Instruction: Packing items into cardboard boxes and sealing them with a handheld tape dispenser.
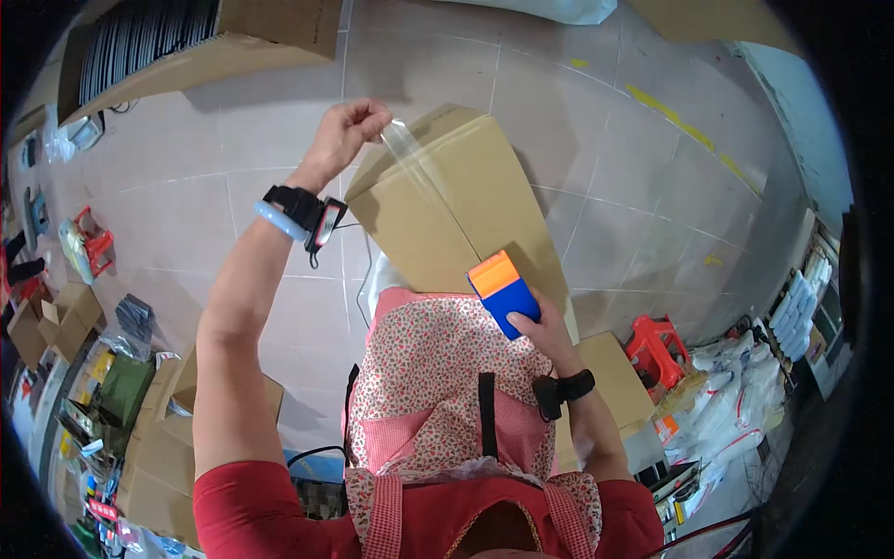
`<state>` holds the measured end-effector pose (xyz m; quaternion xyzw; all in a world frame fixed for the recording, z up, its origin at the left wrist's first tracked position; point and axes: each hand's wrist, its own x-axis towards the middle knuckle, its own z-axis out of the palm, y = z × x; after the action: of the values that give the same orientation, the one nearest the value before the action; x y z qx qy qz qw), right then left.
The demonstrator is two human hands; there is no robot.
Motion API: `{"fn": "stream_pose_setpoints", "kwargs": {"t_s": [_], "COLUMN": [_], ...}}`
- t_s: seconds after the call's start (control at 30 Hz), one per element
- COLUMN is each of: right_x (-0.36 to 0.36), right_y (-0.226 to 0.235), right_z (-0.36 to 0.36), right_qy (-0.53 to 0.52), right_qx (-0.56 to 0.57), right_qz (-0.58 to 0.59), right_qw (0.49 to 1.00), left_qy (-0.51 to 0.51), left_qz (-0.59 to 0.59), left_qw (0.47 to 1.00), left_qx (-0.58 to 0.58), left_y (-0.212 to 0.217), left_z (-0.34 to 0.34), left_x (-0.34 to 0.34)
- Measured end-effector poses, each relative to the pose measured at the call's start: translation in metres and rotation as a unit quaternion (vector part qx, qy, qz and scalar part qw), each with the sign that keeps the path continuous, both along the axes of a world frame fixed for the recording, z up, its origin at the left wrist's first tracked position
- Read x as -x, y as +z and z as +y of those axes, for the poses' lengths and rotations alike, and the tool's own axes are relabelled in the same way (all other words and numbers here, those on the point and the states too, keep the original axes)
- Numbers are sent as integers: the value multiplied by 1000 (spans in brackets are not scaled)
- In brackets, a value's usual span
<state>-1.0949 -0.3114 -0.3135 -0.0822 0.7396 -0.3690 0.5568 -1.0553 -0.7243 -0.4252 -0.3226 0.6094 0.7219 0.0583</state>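
Observation:
A closed brown cardboard box (pixel 512 186) stands in front of me, its top flaps meeting along a seam. Clear packing tape (pixel 407 146) runs over its far edge and along part of that seam. At the far left corner of the box, my left hand (pixel 349 135) is closed, fingertips pinched at the tape's loose end. My right hand (pixel 548 328) grips a blue and orange tape dispenser (pixel 506 291) over the near part of the box top, by the seam. Whether tape still links the dispenser to the strip is hard to see.
An open carton of dark, thin upright sheets (pixel 149 42) stands at the far left. Red plastic stools (pixel 656 349) and white plastic bags (pixel 722 401) are at the right. Flattened or open cardboard boxes (pixel 163 466) crowd the near left. Tiled floor (pixel 419 65) surrounds the box.

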Motion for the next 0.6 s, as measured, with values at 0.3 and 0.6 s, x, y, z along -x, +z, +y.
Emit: {"fn": "stream_pose_setpoints", "kwargs": {"t_s": [0.3,0.6], "right_x": [5,0], "right_y": [-16,-22], "right_z": [-52,-67], "right_qy": [-22,1], "right_qx": [-39,-100], "right_qz": [-7,64], "right_qw": [999,993], "left_qy": [-33,-316], "left_qz": [-13,73], "left_qw": [999,907], "left_qx": [6,268], "left_y": [-61,-111], "left_z": [-4,8], "left_x": [12,24]}}
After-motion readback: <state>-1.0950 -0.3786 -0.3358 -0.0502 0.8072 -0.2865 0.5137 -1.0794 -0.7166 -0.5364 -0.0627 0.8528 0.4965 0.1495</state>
